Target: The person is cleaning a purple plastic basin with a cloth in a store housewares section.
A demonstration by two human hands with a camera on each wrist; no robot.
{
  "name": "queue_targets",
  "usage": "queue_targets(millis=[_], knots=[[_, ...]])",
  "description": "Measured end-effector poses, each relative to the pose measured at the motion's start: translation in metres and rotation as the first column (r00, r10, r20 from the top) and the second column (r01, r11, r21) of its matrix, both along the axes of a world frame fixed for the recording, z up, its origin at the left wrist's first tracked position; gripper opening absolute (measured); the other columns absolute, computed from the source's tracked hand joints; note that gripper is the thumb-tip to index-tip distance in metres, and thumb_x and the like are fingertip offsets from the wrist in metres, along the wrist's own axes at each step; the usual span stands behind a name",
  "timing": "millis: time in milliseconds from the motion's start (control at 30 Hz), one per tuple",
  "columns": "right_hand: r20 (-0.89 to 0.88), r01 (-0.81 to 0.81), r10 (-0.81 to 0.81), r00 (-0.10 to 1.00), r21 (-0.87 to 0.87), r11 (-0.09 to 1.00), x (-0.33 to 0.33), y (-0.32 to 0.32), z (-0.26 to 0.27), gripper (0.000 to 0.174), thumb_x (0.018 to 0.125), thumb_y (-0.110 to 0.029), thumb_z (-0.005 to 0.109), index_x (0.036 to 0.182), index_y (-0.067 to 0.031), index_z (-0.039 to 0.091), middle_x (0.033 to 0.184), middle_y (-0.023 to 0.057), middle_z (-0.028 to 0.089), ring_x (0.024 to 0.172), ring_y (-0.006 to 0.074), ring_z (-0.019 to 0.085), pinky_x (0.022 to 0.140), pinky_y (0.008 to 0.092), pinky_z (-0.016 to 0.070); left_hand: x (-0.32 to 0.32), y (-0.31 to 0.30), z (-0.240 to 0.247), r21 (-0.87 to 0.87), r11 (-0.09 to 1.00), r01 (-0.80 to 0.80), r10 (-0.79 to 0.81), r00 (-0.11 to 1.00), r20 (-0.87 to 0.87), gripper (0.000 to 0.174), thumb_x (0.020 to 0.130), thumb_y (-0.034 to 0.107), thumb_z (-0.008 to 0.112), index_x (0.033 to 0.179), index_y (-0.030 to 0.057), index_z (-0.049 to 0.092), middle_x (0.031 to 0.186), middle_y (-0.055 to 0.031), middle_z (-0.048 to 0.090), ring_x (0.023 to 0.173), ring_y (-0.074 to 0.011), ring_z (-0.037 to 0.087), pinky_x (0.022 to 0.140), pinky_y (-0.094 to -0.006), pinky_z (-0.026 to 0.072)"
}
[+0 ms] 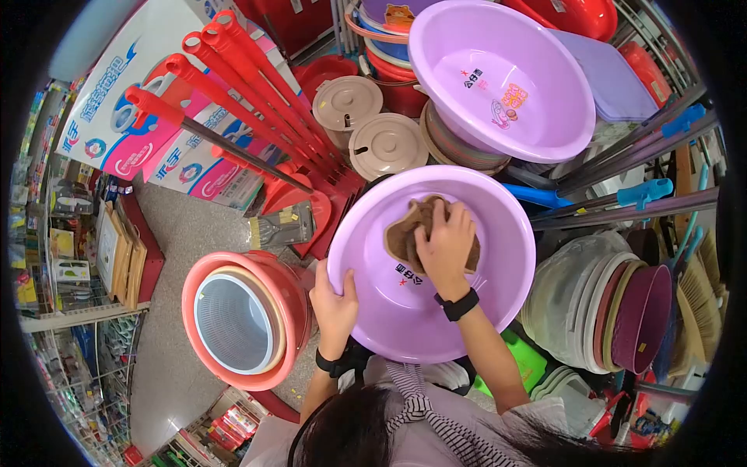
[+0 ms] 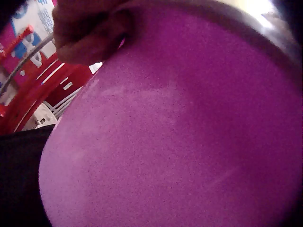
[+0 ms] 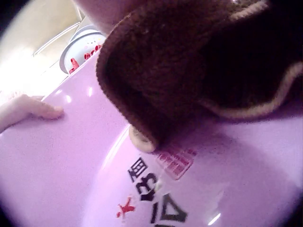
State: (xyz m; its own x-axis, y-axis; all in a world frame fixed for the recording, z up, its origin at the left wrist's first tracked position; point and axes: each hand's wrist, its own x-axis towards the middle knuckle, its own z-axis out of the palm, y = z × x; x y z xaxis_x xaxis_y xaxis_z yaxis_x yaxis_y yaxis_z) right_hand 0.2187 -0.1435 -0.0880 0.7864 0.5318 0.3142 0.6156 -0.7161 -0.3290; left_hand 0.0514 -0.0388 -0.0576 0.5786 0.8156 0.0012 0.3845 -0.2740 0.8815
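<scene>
A light purple plastic basin [image 1: 381, 311] is held in front of the person's body, with dark printed characters on its inner bottom. At its left side the left hand [image 1: 334, 307] grips the rim, thumb on the inside; the left wrist view shows the basin's outer wall [image 2: 142, 142] filling most of the picture. Inside the basin the right hand [image 1: 447, 245] holds a bunched brown cloth [image 1: 399, 236] against the bottom. Pale stitched edging runs along the cloth [image 3: 151, 71] in the right wrist view, where a fold lies beside the printed characters.
Another purple basin [image 1: 537, 86] sits on a stack beyond. Red-handled tools [image 1: 257, 93] and lidded beige buckets [image 1: 387, 148] stand to the far left. Nested baskets in a coral tub [image 1: 193, 342] are at the left; stacked bins [image 1: 642, 319] and poles [image 1: 630, 204] are at the right.
</scene>
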Motion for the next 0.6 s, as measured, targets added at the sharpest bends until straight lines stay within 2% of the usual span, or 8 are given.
queue_targets(millis=[100, 167, 233, 300, 367, 400, 467, 600], knots=[[0.019, -0.102, 0.102, 0.995, -0.002, 0.995, 0.002, 0.010, 0.000, 0.048, 0.073, -0.020, 0.066, 0.115, 0.0003, 0.054, 0.099, 0.0172, 0.047, 0.095, 0.0346, 0.046, 0.081, 0.0455, 0.0361, 0.000, 0.001, -0.001, -0.038, 0.999, -0.028, 0.029, 0.999, 0.027, 0.025, 0.086, 0.002, 0.061, 0.110, -0.0018, 0.053, 0.093, -0.0245, 0.067, 0.088, -0.0349, 0.069, 0.076, -0.0369, 0.0516], [0.006, -0.081, 0.081, 0.997, 0.021, 0.996, 0.000, 0.009, 0.004, 0.045, 0.074, -0.019, 0.064, 0.113, 0.0004, 0.054, 0.099, 0.0170, 0.047, 0.095, 0.0344, 0.046, 0.080, 0.0457, 0.0359, 0.001, 0.001, 0.000, 0.001, 1.000, 0.001, -0.001, 0.999, 0.032, 0.026, 0.086, 0.003, 0.061, 0.110, -0.0026, 0.053, 0.093, -0.0244, 0.067, 0.088, -0.0339, 0.069, 0.077, -0.0362, 0.0512], [-0.009, -0.293, 0.294, 0.956, 0.059, 0.954, -0.004, 0.018, 0.005, 0.045, 0.072, -0.017, 0.063, 0.112, 0.0007, 0.054, 0.100, 0.0164, 0.048, 0.094, 0.0336, 0.046, 0.080, 0.0452, 0.0359, -0.001, 0.004, 0.000, 0.006, 1.000, -0.007, 0.007, 1.000, 0.031, 0.027, 0.086, 0.003, 0.062, 0.111, -0.0035, 0.053, 0.093, -0.0245, 0.067, 0.089, -0.0345, 0.069, 0.077, -0.0369, 0.0513], [-0.084, -0.551, 0.553, 0.829, 0.050, 0.833, -0.025, 0.024, 0.003, 0.042, 0.066, -0.015, 0.062, 0.105, 0.0013, 0.061, 0.099, 0.0147, 0.051, 0.097, 0.0312, 0.048, 0.082, 0.0427, 0.0370, -0.004, 0.007, -0.004, 0.028, 1.000, 0.007, -0.008, 0.999, 0.036, 0.028, 0.086, 0.003, 0.062, 0.111, -0.0036, 0.053, 0.093, -0.0250, 0.067, 0.089, -0.0350, 0.069, 0.076, -0.0373, 0.0513], [0.042, -0.624, 0.628, 0.777, -0.079, 0.777, -0.047, 0.027, -0.006, 0.032, 0.066, -0.014, 0.062, 0.094, 0.0008, 0.065, 0.098, 0.0127, 0.054, 0.100, 0.0294, 0.049, 0.083, 0.0395, 0.0377, -0.006, 0.007, -0.008, 0.044, 0.999, 0.008, -0.010, 0.999, 0.046, 0.028, 0.086, 0.004, 0.063, 0.111, -0.0038, 0.053, 0.093, -0.0254, 0.067, 0.088, -0.0356, 0.069, 0.075, -0.0377, 0.0514], [0.041, -0.626, 0.630, 0.776, -0.079, 0.776, -0.053, 0.023, -0.007, 0.032, 0.066, -0.014, 0.062, 0.094, 0.0008, 0.065, 0.098, 0.0127, 0.054, 0.100, 0.0294, 0.049, 0.083, 0.0395, 0.0377, -0.007, 0.007, -0.009, 0.022, 1.000, -0.019, 0.019, 1.000, 0.021, 0.026, 0.086, 0.004, 0.063, 0.109, -0.0038, 0.053, 0.092, -0.0223, 0.067, 0.087, -0.0302, 0.068, 0.076, -0.0366, 0.0508], [-0.117, -0.712, 0.705, 0.699, -0.205, 0.672, -0.059, 0.014, -0.005, 0.040, 0.059, -0.016, 0.070, 0.095, -0.0007, 0.065, 0.107, 0.0111, 0.053, 0.103, 0.0273, 0.048, 0.085, 0.0387, 0.0378, -0.010, 0.005, -0.009, 0.002, 0.999, -0.054, 0.054, 0.999, -0.007, 0.023, 0.087, 0.005, 0.064, 0.106, -0.0039, 0.054, 0.091, -0.0191, 0.067, 0.085, -0.0248, 0.067, 0.077, -0.0355, 0.0503], [-0.137, -0.742, 0.729, 0.671, -0.130, 0.658, -0.051, 0.007, 0.001, 0.030, 0.063, -0.013, 0.067, 0.091, -0.0010, 0.067, 0.100, 0.0101, 0.055, 0.101, 0.0263, 0.049, 0.084, 0.0368, 0.0373, -0.009, 0.001, -0.003, 0.008, 1.000, -0.023, 0.023, 1.000, -0.003, 0.024, 0.087, 0.007, 0.064, 0.106, -0.0036, 0.053, 0.089, -0.0200, 0.067, 0.083, -0.0263, 0.068, 0.073, -0.0357, 0.0511]])
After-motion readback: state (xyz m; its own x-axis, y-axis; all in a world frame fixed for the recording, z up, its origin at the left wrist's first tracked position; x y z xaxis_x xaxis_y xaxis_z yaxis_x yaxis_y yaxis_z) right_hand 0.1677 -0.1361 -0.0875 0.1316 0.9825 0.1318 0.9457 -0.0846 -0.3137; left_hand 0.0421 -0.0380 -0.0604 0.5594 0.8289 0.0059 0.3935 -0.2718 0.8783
